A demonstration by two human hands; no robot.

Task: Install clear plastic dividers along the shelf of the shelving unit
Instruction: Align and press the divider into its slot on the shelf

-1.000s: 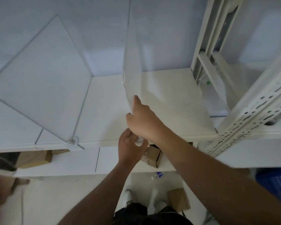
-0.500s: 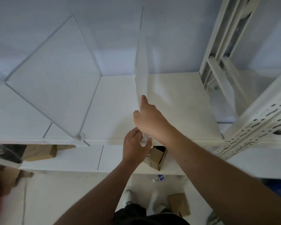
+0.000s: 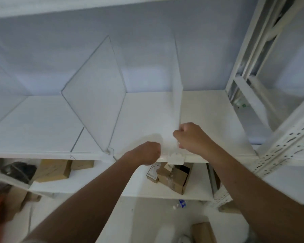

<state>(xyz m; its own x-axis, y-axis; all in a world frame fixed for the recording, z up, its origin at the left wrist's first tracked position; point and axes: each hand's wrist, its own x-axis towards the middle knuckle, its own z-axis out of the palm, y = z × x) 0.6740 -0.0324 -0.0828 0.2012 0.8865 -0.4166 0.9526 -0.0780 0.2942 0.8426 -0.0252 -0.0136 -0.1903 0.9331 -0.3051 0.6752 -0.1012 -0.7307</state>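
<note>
Right then, my right hand point(image 3: 189, 137) was curled around the front edge of the clear plastic divider point(image 3: 176, 109), which stood upright on the white shelf point(image 3: 42, 123), its clip point(image 3: 176, 158) over the front lip. My left hand point(image 3: 146, 152) sat fisted just beside the divider's base; I could not tell whether it gripped anything. Another divider point(image 3: 96, 95) stood to the left, well apart.

Head view: I see my right hand point(image 3: 189, 135) and left hand point(image 3: 146, 152) flanking an upright clear divider point(image 3: 176, 102) at the front edge of the white shelf point(image 3: 42, 123); a second divider point(image 3: 96, 92) stands leftward.
</note>
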